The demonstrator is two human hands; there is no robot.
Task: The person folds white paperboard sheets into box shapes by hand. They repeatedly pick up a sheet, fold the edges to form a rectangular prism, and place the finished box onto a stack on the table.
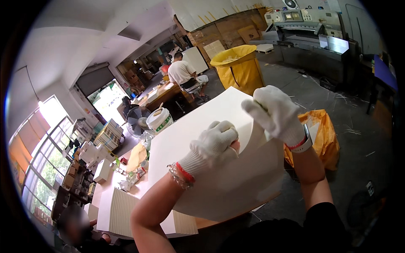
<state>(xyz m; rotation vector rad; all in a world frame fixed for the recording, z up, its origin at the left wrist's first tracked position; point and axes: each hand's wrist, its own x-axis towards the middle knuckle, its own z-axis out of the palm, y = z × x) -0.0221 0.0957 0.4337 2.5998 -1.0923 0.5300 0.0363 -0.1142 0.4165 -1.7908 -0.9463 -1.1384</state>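
White knitted gloves cover both my hands. A large white sheet [236,185] of paper or thin board bows up towards me, with a curved edge running between my hands. My left hand [214,145] is closed at that edge near the middle, a bit of bare fingertip showing. My right hand [274,113] is closed on the sheet's edge farther right and higher, its fingertips partly hidden. Beneath and beyond lies another broad white surface [185,130], apparently more sheets. A wristwatch [304,141] is on my right wrist.
A stack of pale boards [120,211] stands at the table's near left. Beyond are a white bucket [159,120] and a fan [138,120]. An orange bag [325,137] and a tall yellow bin [238,69] stand right. One person [184,74] sits behind; another [76,227] is near left.
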